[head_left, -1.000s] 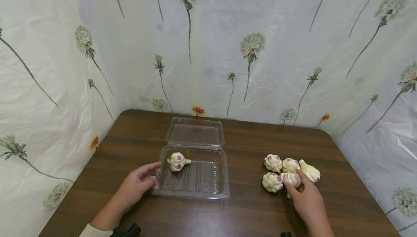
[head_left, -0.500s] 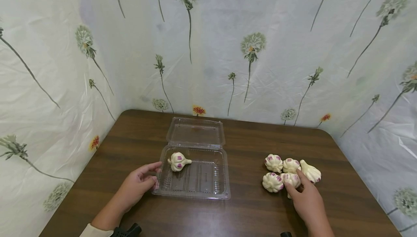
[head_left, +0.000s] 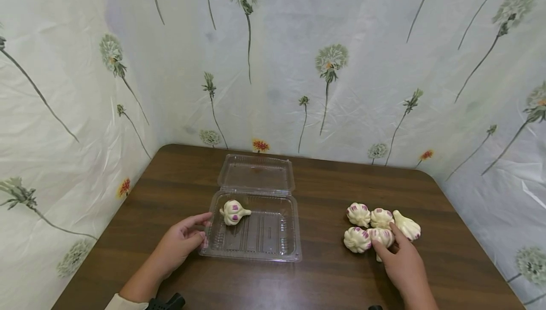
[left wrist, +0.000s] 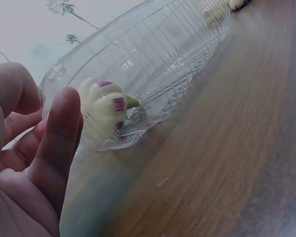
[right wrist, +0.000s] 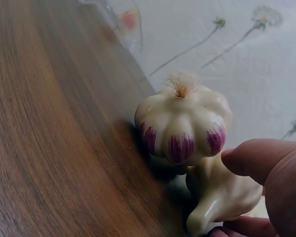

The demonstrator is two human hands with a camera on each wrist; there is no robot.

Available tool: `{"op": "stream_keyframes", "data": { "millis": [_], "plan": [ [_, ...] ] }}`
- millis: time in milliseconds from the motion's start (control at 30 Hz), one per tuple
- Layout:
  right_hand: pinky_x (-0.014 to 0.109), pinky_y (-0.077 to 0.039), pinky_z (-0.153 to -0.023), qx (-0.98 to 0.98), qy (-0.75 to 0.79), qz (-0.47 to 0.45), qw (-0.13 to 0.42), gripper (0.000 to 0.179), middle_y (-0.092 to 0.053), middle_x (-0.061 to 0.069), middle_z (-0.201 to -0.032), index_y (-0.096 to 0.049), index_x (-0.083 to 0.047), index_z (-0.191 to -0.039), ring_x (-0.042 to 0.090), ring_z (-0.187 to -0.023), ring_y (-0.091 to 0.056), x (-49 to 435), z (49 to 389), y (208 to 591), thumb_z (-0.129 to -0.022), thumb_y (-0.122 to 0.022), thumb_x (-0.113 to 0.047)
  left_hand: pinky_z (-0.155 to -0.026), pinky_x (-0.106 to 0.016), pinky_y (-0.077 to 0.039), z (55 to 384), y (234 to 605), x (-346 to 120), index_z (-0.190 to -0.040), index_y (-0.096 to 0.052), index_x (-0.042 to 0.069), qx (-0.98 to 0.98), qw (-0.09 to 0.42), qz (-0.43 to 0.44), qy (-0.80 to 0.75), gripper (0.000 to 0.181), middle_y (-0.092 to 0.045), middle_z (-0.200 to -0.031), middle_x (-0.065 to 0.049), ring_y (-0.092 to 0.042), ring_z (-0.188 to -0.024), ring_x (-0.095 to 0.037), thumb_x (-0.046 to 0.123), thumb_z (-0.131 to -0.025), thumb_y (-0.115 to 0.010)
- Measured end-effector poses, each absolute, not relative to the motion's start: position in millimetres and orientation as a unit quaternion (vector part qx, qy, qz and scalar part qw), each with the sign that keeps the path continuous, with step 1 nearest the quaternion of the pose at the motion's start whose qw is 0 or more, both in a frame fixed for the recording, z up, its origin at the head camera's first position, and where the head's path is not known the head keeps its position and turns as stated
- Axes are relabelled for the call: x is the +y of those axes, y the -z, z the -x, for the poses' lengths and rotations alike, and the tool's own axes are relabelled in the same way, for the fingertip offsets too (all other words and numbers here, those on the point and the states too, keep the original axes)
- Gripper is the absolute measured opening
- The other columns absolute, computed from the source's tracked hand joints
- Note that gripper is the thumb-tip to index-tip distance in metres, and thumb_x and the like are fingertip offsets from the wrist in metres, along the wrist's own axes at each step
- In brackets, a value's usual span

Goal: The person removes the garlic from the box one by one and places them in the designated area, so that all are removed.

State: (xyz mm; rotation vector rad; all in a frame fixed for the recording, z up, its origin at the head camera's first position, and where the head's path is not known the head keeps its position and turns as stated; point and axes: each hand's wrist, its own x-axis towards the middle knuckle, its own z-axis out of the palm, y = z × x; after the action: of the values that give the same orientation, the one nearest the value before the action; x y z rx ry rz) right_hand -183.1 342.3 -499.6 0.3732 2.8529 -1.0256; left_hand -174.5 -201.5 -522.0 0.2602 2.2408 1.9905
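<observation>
An open clear plastic container (head_left: 273, 256) lies on the table with its lid (head_left: 256, 173) folded back. One garlic bulb (head_left: 232, 212) with purple patches sits at the left inside it. My left hand (head_left: 179, 239) holds the container's left rim between thumb and fingers; the left wrist view shows the thumb (left wrist: 59, 131) at that edge. To the right, my right hand (head_left: 403, 260) grips a garlic bulb (head_left: 381, 237), its stem pointing toward me. In the right wrist view this bulb (right wrist: 227, 192) is between thumb and fingers, partly hidden by another bulb (right wrist: 182, 123).
Beside the gripped bulb lie a front-left bulb (head_left: 357, 240), two bulbs behind, one left (head_left: 358, 214) and one right (head_left: 381, 218), and a long-necked one (head_left: 406, 226). The brown wooden table (head_left: 324, 196) ends at a flowered cloth wall (head_left: 281, 63).
</observation>
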Motion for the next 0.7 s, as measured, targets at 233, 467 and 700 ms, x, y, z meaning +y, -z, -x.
{"op": "stream_keyframes", "data": {
  "millis": [233,467,700],
  "plan": [
    [0.061,-0.049,-0.098,0.930,0.336,-0.149,-0.013,0.095,-0.051,0.033,-0.148,-0.023,0.000,-0.165,0.048,-0.133,-0.054,339.4,178.5,498.6,-0.101,-0.053,-0.064,-0.075,-0.026,-0.060,173.9,521.8,-200.9,-0.150,-0.051,-0.002,0.743,0.063,-0.088,-0.661,0.050,-0.054,-0.132,-0.025,-0.067,-0.083,-0.013,-0.003,-0.101,-0.057],
    [0.064,-0.042,-0.101,0.909,0.343,-0.215,-0.096,0.078,-0.049,0.029,-0.146,-0.040,0.001,-0.157,0.047,-0.134,-0.045,329.4,172.3,491.3,-0.104,-0.053,-0.055,-0.074,-0.026,-0.060,175.0,524.3,-202.2,-0.150,-0.052,-0.001,0.744,0.061,-0.091,-0.659,0.049,-0.054,-0.132,-0.025,-0.067,-0.082,-0.013,-0.002,-0.101,-0.058],
    [0.065,-0.034,-0.110,0.893,0.353,-0.190,-0.205,0.057,-0.050,0.028,-0.147,-0.055,-0.004,-0.148,0.047,-0.141,-0.037,310.0,163.1,476.7,-0.101,-0.063,-0.034,-0.074,-0.026,-0.060,175.7,525.0,-202.7,-0.150,-0.051,-0.002,0.742,0.061,-0.095,-0.660,0.049,-0.054,-0.131,-0.026,-0.067,-0.082,-0.013,-0.002,-0.101,-0.058]
  ]
}}
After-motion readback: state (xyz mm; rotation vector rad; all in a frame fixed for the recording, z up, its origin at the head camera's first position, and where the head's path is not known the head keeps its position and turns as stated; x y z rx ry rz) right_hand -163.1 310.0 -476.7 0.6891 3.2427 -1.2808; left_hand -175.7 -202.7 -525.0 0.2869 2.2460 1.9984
